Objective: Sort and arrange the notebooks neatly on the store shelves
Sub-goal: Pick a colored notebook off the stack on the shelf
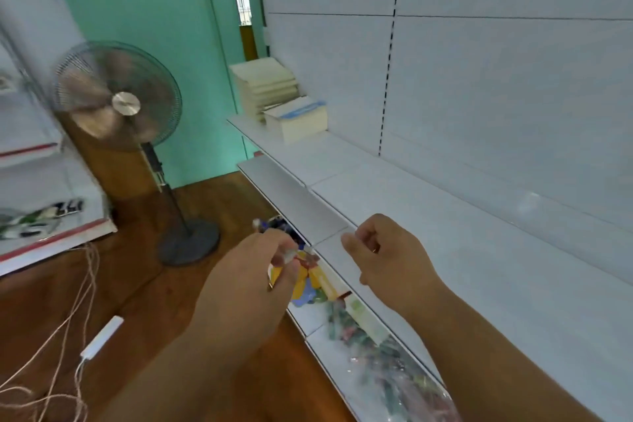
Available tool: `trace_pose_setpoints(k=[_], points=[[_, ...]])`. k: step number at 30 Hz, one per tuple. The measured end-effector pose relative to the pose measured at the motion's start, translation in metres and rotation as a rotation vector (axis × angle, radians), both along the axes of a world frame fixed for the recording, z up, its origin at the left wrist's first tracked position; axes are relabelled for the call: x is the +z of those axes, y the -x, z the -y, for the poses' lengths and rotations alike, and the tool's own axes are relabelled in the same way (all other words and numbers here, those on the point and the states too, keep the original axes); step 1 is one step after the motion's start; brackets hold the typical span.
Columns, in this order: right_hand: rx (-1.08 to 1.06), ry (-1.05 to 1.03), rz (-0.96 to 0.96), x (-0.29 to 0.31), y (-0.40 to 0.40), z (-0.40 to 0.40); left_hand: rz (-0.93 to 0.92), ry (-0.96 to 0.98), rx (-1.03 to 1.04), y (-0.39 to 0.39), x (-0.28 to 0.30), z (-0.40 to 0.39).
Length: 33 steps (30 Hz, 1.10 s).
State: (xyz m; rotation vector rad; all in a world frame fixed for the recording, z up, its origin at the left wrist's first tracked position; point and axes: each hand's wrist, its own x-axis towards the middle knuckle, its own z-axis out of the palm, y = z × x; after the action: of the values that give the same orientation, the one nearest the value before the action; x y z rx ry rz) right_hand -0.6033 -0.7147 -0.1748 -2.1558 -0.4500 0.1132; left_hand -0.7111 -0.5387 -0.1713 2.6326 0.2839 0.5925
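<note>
A tall stack of cream notebooks (263,84) stands at the far left end of the white shelf (462,243). A lower stack of white notebooks with blue marking (297,117) sits just in front of it. Both my hands hover at the shelf's front edge, far from the stacks. My left hand (246,284) pinches a small pale thing at its fingertips, too blurred to name. My right hand (387,257) has its fingers curled, wears a ring and holds nothing that I can see.
Colourful plastic-wrapped goods (373,343) lie on the lower shelf below my hands. A standing fan (118,103) is on the wooden floor to the left, with a white power strip (101,337) and loose cords (68,319). Another shelving unit (54,240) is at far left.
</note>
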Motion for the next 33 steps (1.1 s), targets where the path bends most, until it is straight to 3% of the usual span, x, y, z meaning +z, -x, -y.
trace_pose_setpoints(k=[8, 13, 17, 23, 29, 33], points=[[0.08, -0.024, -0.05, -0.022, -0.133, -0.119, -0.002, 0.062, 0.102, -0.114, -0.024, -0.111], [0.169, -0.163, -0.349, 0.009, -0.236, -0.211, 0.017, 0.035, 0.111, -0.201, 0.01, -0.195], [0.02, -0.17, -0.402, 0.02, -0.314, -0.278, 0.038, 0.076, 0.13, -0.257, 0.022, -0.257], [-0.271, -0.15, -0.458, -0.019, -0.429, -0.351, 0.063, 0.151, 0.016, -0.359, 0.004, -0.349], [-0.461, -0.186, -0.382, -0.044, -0.509, -0.403, 0.024, 0.124, -0.216, -0.486, 0.01, -0.428], [-0.508, -0.159, -0.104, -0.011, -0.489, -0.403, -0.096, 0.333, -0.29, -0.547, 0.019, -0.44]])
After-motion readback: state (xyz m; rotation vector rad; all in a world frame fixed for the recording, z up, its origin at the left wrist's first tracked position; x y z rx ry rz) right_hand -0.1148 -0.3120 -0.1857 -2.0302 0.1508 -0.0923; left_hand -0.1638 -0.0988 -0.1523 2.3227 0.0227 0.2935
